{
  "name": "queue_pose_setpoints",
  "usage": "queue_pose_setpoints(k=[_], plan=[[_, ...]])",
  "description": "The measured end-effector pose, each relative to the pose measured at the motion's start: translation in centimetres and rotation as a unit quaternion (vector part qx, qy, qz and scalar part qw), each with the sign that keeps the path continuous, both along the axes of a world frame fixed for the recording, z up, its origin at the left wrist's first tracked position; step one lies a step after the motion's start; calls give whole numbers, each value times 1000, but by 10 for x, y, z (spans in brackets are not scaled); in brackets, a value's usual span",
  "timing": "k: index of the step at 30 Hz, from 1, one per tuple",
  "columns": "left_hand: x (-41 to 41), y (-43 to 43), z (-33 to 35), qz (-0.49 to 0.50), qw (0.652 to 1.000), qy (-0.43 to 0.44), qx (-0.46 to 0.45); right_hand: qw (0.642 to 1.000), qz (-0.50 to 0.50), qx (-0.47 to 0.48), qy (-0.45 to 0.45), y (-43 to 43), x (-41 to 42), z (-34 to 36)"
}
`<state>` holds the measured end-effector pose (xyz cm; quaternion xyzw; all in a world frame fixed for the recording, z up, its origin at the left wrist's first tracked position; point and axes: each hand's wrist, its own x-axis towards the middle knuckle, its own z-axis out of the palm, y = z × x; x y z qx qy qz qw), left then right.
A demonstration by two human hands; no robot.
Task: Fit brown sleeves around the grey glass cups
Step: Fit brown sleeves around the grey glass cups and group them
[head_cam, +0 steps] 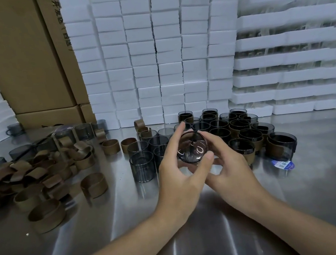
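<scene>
Over the near middle of the steel table (194, 218), both hands meet round 1 grey cup (192, 146); it is lifted off the table and tipped so 1 round end faces the person, probably to check or turn it. The left hand (180, 174) pinches it, thumb on the near rim and forefinger reaching past the far rim; the right hand (234, 168) curls round its right side and underneath, taking the weight. Whether a sleeve is on this cup I cannot tell; the fingers hide its wall.

Loose brown sleeves (42, 173) lie heaped at the left, within the left hand's reach; bare cups (142, 166) stand in the middle just beyond the hands; sleeved cups (247, 137) cluster to the right. That layout suggests work passing from left to right, with many cups yet to do. White foam boxes (154, 55) are stacked at the far edge, and cartons (19, 60) stand far left.
</scene>
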<state>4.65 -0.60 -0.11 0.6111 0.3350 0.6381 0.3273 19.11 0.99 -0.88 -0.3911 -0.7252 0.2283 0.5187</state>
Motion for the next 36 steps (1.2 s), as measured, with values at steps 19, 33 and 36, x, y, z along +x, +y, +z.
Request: queue_pose_setpoints(k=[19, 33, 36], plan=[[-1, 12, 0, -8, 998, -56, -33, 997, -47, 49, -30, 2, -4, -3], [-2, 14, 6, -65, 988, -54, -131, 995, -79, 38, -49, 7, 1, -9], [-7, 18, 8, -64, 977, -83, -184, 993, -63, 50, -90, 3, -1, -9]])
